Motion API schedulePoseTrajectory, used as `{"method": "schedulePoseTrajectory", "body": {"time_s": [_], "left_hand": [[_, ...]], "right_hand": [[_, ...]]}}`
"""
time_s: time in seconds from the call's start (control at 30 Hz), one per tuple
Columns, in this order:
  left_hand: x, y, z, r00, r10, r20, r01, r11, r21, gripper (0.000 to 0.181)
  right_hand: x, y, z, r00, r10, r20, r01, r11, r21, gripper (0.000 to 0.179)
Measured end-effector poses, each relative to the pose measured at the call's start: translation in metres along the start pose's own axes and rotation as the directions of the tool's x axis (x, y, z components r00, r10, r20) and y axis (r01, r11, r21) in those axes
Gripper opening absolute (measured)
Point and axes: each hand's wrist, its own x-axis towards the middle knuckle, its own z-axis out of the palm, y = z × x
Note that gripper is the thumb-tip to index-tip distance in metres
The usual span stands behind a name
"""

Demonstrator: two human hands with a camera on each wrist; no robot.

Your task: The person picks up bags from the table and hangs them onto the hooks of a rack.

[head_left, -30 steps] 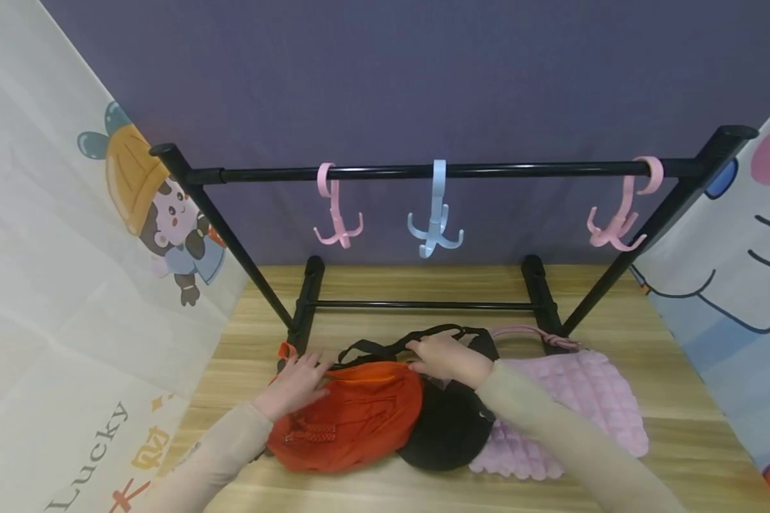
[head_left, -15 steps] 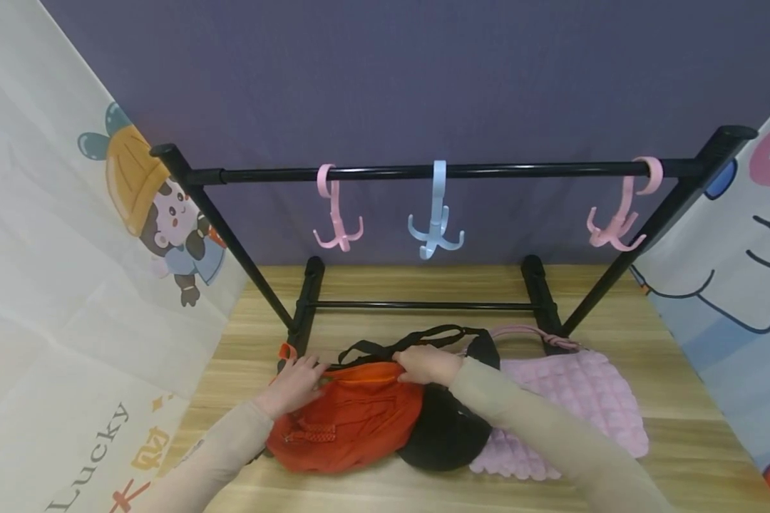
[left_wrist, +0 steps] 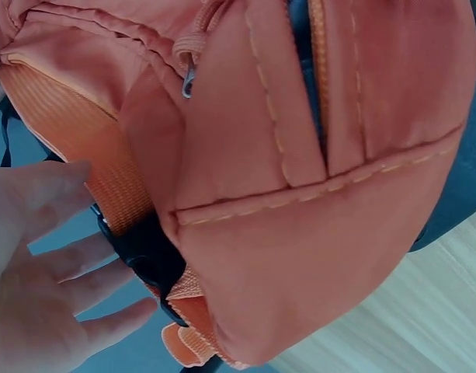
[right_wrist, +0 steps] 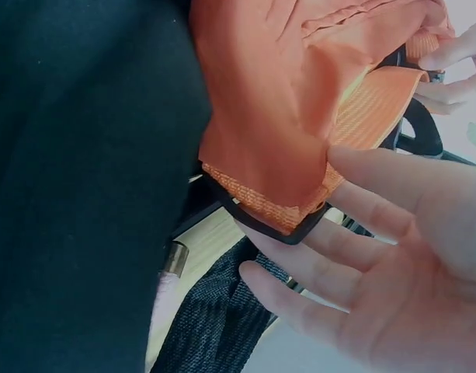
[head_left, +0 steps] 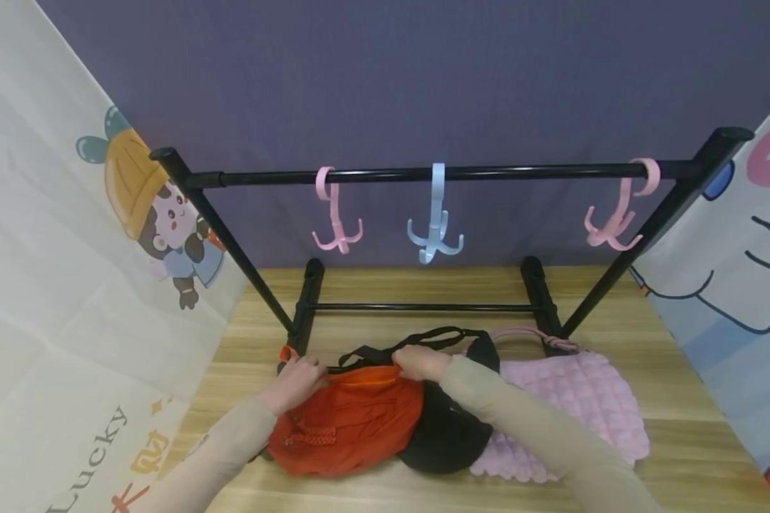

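Observation:
An orange-red crossbody bag with a zipped front lies on the table. At its top left end my left hand pinches the strap edge, thumb against the orange webbing and fingers behind it. My right hand grips the top right corner, thumb on the cloth and fingers behind, beside a black strap ring. A black strap runs behind the bag. Against its right side lies a black bag, partly under my right forearm. A pink quilted bag is farther right.
Behind the bags stands a black rack. From its bar hang a left pink hook, a blue hook and a right pink hook. Printed cloths flank the wooden table.
My right hand has moved left from above the black bag and taken hold of the orange bag's top right corner. My left hand has closed in slightly on its end.

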Motion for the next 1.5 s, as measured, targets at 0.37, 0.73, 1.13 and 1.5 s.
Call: {"method": "schedulePoseTrajectory", "body": {"time_s": [0.37,0.73,1.13,1.5], "left_hand": [[0.004,-0.005,0.011,0.998,-0.007,-0.056,0.008,0.999,0.032,0.016],[0.000,-0.006,0.001,0.992,0.007,-0.129,0.003,0.997,0.073,0.012],[-0.002,-0.011,-0.002,0.935,0.088,-0.344,-0.060,0.994,0.091,0.013],[-0.001,-0.011,-0.012,0.867,0.043,-0.496,-0.062,0.998,-0.022,0.010]], "right_hand": [[0.001,0.001,-0.001,0.998,0.026,-0.051,-0.024,0.999,0.034,0.015],[-0.007,0.000,-0.011,0.992,-0.003,-0.124,0.011,0.998,0.063,0.017],[-0.014,0.005,-0.016,0.971,-0.058,-0.232,0.094,0.985,0.147,0.021],[-0.023,0.008,-0.024,0.970,-0.053,-0.238,0.122,0.951,0.284,0.008]]}}
